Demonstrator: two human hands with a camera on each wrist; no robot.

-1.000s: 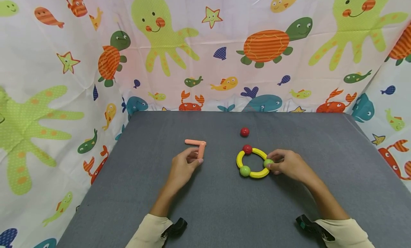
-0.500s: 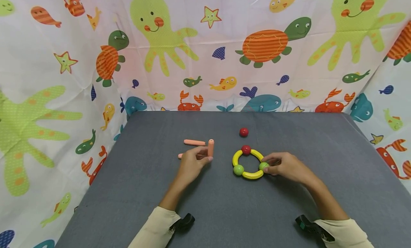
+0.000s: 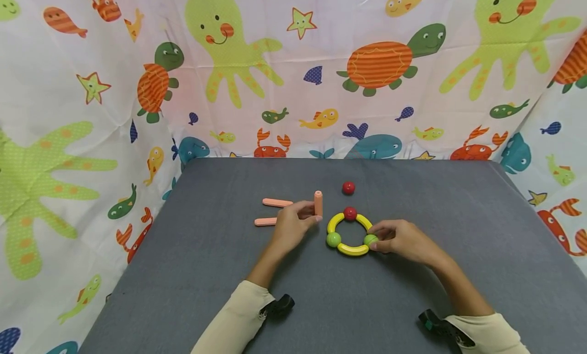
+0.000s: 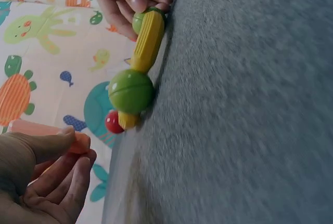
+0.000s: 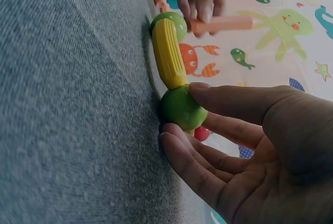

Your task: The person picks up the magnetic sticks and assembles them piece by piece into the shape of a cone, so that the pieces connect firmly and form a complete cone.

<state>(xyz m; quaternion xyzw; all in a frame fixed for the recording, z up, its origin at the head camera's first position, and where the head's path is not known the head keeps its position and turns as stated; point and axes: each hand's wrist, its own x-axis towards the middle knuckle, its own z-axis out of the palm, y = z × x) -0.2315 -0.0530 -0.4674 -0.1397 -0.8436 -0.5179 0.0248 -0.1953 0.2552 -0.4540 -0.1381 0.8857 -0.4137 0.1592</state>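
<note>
My left hand [image 3: 293, 224] pinches a salmon-coloured rod [image 3: 318, 203], held upright between thumb and fingers. In the left wrist view the lower end of this rod [image 4: 34, 128] shows by the thumb tip. To its right lies a ring made of yellow curved pieces [image 3: 353, 250] joined by balls: a red ball [image 3: 350, 214] at the far side, a green ball [image 3: 334, 239] at the left and another green ball [image 3: 370, 240] at the right. Thumb and fingers of my right hand [image 3: 403, 239] pinch that right green ball, seen close in the right wrist view [image 5: 182, 107].
Two more salmon rods, one farther back [image 3: 276, 203] and one nearer [image 3: 265, 222], lie left of the left hand, partly hidden by it. A loose red ball [image 3: 348, 188] sits behind the ring. The grey table [image 3: 348, 303] backs onto a sea-animal print cloth [image 3: 293, 89].
My left hand has carried its upright rod rightward, away from the two lying rods, to near the ring. The right hand has slid the ring a little to the left.
</note>
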